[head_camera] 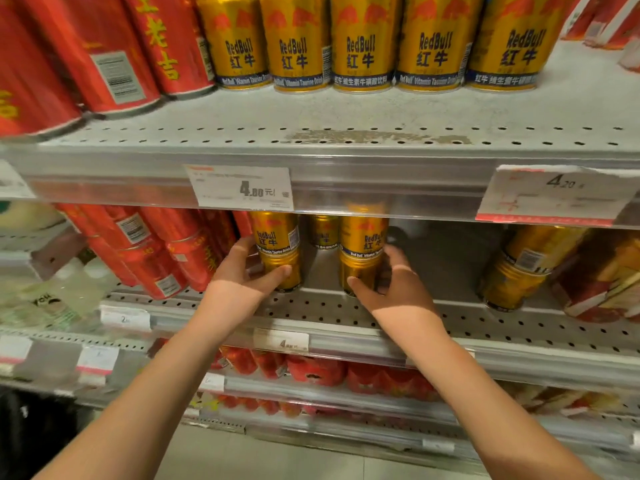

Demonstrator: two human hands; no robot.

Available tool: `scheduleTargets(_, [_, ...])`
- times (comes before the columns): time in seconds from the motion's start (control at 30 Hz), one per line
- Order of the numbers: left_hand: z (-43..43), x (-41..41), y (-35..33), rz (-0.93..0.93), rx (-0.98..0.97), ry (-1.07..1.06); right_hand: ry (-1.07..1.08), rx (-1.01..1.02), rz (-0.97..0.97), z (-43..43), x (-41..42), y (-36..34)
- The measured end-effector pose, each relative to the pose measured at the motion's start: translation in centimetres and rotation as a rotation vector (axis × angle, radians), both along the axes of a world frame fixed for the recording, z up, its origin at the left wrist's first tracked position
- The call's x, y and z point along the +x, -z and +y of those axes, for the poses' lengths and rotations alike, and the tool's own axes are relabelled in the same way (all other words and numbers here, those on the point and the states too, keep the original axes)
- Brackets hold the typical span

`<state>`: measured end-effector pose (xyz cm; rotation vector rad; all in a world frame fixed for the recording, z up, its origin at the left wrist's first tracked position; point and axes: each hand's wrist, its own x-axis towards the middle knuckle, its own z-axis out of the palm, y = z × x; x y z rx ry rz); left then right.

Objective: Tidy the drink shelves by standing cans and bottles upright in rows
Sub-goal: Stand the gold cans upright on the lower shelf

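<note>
Two glossy gold Red Bull cans, smooth cylinders with blue bands, stand upright and a little apart near the front of the perforated grey metal middle shelf (450, 317). The left hand (239, 271) is curled round the left gold can (278, 244), thumb across its lower front. The right hand (394, 282) grips the right gold can (362, 244) the same way (fingers round its far side). A third gold can (323, 230) stands further back between them. Red cans (156, 251) crowd the shelf's left.
</note>
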<state>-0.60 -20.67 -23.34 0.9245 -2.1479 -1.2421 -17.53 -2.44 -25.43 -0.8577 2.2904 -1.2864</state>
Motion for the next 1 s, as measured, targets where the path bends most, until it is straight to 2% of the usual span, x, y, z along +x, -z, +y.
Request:
scheduleTargets(0.1, [-0.8,0.3,-0.2,-0.007,0.013,0.053,0.125,0.012,0.029,-0.3,1.3,-0.2])
scheduleTargets(0.23, [-1.9,0.3,-0.9,0.142,0.070,0.044,0.407,-0.161,0.254,1.4,5.5,-0.1])
scheduleTargets(0.3, [-2.5,0.0,-1.5,0.174,0.058,0.067,0.419,-0.179,0.326,1.0,8.1,-0.1])
scheduleTargets(0.43, [-3.4,-0.2,-2.6,0.105,-0.025,0.181,0.283,-0.107,0.391,-4.0,11.5,0.0])
scheduleTargets(0.47, [-3.8,-0.3,-2.6,0.105,-0.014,0.206,0.262,-0.077,0.366,-5.6,11.5,0.0])
scheduleTargets(0.57, [-5.0,-0.1,-2.7,0.103,0.061,0.306,0.177,-0.057,0.021,-9.2,9.7,-0.3])
scheduleTargets(0.6, [-5.3,0.0,-2.8,0.092,0.080,0.345,0.117,-0.037,-0.025,-9.6,9.1,-0.4])
scheduleTargets(0.7, [-6.0,0.5,-3.2,0.036,0.086,0.434,-0.021,0.034,-0.063,-9.5,7.9,-0.6])
scheduleTargets(0.8, [-6.3,0.4,-3.4,0.005,0.054,0.460,-0.040,-0.030,-0.094,-9.5,7.7,-0.2])
scheduleTargets(0.87, [-6.1,0.3,-3.5,0.003,0.016,0.449,-0.023,-0.069,-0.112,-9.7,7.9,0.1])
scheduleTargets(1.0, [-5.6,0.7,-3.5,0.016,-0.077,0.365,-0.027,-0.020,-0.049,-9.5,8.4,0.5])
